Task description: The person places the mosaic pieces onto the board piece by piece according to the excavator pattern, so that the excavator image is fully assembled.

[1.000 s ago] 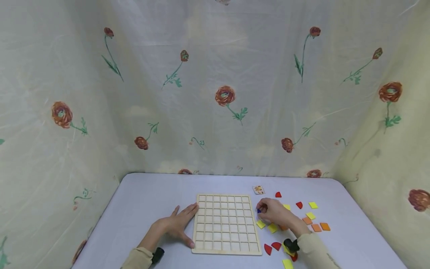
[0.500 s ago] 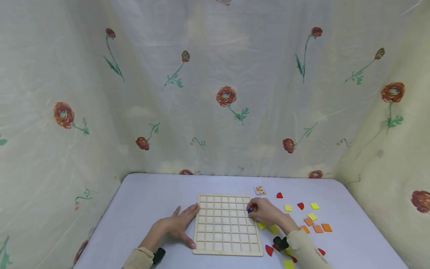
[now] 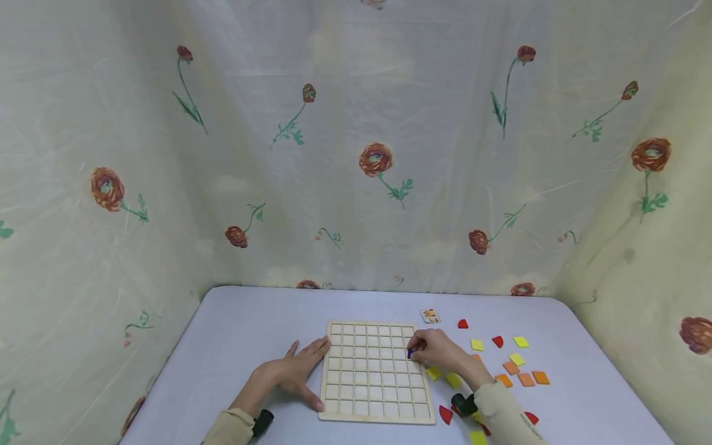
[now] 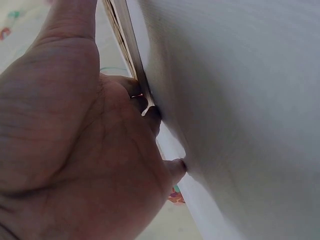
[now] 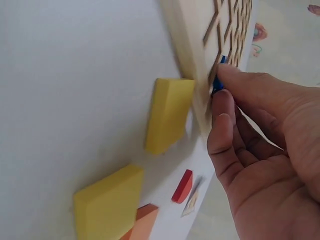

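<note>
A pale wooden grid board (image 3: 378,421) with square cells lies in the middle of the table. My left hand (image 3: 292,374) is spread along its left edge, with fingertips and thumb touching the frame; the left wrist view shows the palm and fingers against the board's side. Over the rightmost column of cells, my right hand (image 3: 442,351) pinches a small blue piece (image 5: 218,82) between thumb and index finger. Fingers cover most of that piece, so its full shape is hidden. In the right wrist view it is at the grid, near the board's right border.
Yellow square tiles (image 3: 477,345), orange tiles (image 3: 526,379) and red rounded wedges (image 3: 445,415) lie scattered right of the board, some under the right forearm. A small printed card (image 3: 430,316) lies beyond the board's far right corner. A floral curtain (image 3: 356,185) surrounds the table.
My right hand has carried the blue piece leftward from beside the board to above its right column. In the last half second it has barely shifted. My left hand stays at the edge.
</note>
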Demonstrator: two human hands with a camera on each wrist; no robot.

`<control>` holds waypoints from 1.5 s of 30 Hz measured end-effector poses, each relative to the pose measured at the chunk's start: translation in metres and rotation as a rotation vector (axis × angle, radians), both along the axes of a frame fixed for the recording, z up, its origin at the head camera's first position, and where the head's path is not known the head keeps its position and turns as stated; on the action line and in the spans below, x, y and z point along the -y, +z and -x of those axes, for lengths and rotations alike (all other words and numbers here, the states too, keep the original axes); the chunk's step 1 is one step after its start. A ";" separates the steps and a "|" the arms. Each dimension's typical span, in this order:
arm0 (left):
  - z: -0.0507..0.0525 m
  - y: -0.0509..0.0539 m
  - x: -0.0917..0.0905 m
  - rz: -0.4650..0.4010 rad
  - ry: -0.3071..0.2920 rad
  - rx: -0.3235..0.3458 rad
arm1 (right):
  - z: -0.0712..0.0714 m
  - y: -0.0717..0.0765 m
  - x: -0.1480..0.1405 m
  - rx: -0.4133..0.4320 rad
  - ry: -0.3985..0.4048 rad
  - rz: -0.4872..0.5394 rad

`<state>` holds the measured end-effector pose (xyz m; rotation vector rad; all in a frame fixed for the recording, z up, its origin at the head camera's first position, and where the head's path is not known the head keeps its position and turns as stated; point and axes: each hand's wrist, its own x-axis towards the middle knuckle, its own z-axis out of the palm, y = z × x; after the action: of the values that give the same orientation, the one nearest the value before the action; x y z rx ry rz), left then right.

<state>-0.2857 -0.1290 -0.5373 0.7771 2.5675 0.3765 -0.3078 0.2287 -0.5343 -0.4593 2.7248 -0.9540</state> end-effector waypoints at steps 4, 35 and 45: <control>0.000 -0.001 -0.001 0.003 0.000 0.002 | 0.000 0.001 0.001 -0.015 0.022 0.004; 0.002 -0.002 -0.002 0.012 0.006 0.016 | -0.021 0.014 -0.042 0.026 -0.208 -0.003; 0.003 -0.001 -0.002 0.020 0.012 0.017 | -0.026 0.004 -0.064 0.080 -0.126 -0.018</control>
<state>-0.2891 -0.1272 -0.5386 0.7492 2.5574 0.3595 -0.2818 0.2931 -0.5299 -0.2433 2.7137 -0.9554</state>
